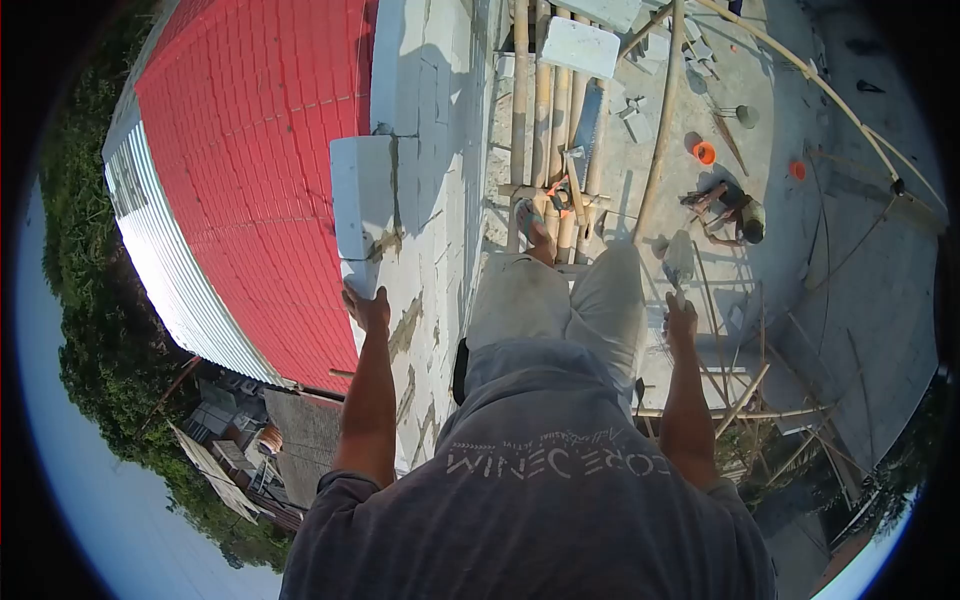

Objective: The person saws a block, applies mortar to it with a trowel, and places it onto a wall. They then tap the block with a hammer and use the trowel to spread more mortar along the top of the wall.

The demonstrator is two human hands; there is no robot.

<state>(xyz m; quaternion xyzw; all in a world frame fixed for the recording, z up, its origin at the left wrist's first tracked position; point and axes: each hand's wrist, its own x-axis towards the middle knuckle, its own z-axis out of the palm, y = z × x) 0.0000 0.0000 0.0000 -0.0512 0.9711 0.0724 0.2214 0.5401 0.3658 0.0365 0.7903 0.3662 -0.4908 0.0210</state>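
My left hand (368,308) is on the end of a short white masonry block (358,272) on top of the wall, thumb on one side and fingers toward the outer face. Touching that piece is a longer white block (362,195) with grey mortar (385,245) beside their joint. In my right hand (681,315) is the handle of a trowel (679,258), held out over the drop to the right, its blade pointing forward. The wall (425,230) runs forward along my left, with rough mortar patches on its face.
I am on a bamboo scaffold (545,120) holding a handsaw (588,115), a hammer-like tool (575,170) and a white block (580,47). A bamboo pole (660,130) slants at right. Far below are a person (745,218) and an orange bucket (704,153). A red roof (260,150) lies left.
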